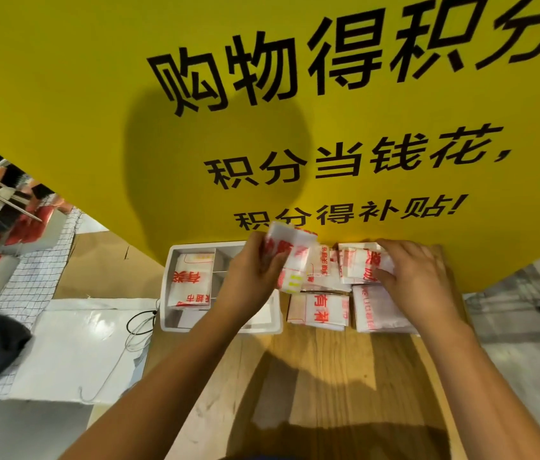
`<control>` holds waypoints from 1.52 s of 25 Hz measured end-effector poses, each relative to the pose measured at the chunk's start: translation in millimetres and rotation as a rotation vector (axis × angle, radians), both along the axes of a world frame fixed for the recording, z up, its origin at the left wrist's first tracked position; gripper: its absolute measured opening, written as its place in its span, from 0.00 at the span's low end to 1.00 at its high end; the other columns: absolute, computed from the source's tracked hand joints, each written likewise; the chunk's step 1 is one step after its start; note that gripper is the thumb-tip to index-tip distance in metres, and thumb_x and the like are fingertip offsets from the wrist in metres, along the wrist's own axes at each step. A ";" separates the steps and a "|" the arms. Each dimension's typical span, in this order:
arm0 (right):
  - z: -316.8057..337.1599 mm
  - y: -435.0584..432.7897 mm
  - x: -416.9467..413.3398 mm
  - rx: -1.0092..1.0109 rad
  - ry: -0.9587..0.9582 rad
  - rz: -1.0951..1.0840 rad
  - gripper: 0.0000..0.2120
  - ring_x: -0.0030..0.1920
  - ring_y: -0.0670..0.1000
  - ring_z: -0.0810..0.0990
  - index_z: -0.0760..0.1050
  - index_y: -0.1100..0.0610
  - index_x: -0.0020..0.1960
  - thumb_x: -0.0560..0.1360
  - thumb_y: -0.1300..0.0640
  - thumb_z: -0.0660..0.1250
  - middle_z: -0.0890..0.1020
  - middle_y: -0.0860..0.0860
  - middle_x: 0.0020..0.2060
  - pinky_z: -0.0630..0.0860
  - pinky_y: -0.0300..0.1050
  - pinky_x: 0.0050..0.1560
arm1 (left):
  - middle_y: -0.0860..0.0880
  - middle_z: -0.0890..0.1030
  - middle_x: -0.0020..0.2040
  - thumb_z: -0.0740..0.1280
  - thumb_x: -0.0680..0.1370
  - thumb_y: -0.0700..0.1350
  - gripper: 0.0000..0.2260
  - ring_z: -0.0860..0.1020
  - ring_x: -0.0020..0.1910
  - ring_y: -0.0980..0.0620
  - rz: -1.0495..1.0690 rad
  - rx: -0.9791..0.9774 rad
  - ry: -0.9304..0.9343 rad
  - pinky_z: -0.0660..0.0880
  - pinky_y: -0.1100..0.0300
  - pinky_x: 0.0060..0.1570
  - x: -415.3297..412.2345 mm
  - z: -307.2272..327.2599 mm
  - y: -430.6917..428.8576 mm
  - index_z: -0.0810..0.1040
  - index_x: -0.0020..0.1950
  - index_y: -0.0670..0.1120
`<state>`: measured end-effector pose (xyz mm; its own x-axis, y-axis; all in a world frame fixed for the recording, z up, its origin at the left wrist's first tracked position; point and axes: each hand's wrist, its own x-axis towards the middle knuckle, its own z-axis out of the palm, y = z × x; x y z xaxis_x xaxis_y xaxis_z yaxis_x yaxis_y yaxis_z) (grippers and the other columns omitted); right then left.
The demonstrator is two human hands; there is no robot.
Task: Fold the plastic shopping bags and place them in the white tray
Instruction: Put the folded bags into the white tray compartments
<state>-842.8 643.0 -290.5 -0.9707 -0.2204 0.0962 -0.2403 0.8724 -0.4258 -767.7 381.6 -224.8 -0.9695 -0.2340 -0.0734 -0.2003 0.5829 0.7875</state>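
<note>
bright, fisheye edges, hard shadows

Backboard [63, 78]: flat yellow, large black characters. Tray [165, 293]: plain white. Folded bags [325, 308]: white, red characters, thin red outlines. Lifted bag [290, 250]: same white and red, small yellow marks low down. Counter [328, 376]: pale brown woodgrain. Cloth [46, 260] at left: white, dark grid check.

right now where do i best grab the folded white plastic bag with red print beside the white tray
Probably pinch the near edge of the folded white plastic bag, from your side over the wooden table: it lies flat, with the white tray left and other bags right and behind.
</note>
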 end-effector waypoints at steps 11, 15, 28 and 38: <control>21.7 -9.3 9.7 0.025 -0.045 0.100 0.14 0.51 0.58 0.75 0.78 0.55 0.49 0.67 0.58 0.79 0.80 0.54 0.50 0.71 0.50 0.48 | 0.57 0.81 0.54 0.67 0.81 0.46 0.10 0.82 0.52 0.62 0.183 0.192 -0.007 0.81 0.64 0.41 80.9 5.6 -88.8 0.72 0.60 0.56; 44.5 -27.7 29.4 -0.078 -0.074 0.057 0.13 0.52 0.57 0.79 0.78 0.56 0.57 0.74 0.57 0.74 0.82 0.54 0.52 0.69 0.44 0.46 | 0.56 0.80 0.58 0.67 0.80 0.48 0.14 0.81 0.54 0.59 0.235 0.235 -0.005 0.80 0.65 0.43 101.0 6.2 -115.4 0.70 0.66 0.51; 35.1 -208.1 55.9 0.081 0.009 0.540 0.17 0.54 0.56 0.80 0.79 0.49 0.59 0.72 0.62 0.73 0.83 0.49 0.53 0.70 0.49 0.51 | 0.56 0.81 0.55 0.67 0.80 0.48 0.12 0.82 0.52 0.57 0.334 0.284 -0.004 0.80 0.64 0.42 138.4 2.1 -165.4 0.71 0.63 0.54; -7.1 -226.3 64.4 0.000 0.205 0.345 0.16 0.53 0.57 0.76 0.79 0.53 0.57 0.70 0.59 0.76 0.79 0.51 0.52 0.68 0.51 0.55 | 0.59 0.75 0.59 0.67 0.80 0.39 0.23 0.80 0.56 0.62 0.205 0.189 -0.026 0.75 0.72 0.48 112.2 -18.4 -171.2 0.64 0.70 0.56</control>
<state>-778.4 416.8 -297.6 -0.8005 -0.5299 0.2799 -0.5988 0.7257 -0.3387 -655.5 210.4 -243.2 -0.9003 -0.4052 -0.1587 -0.3207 0.3712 0.8714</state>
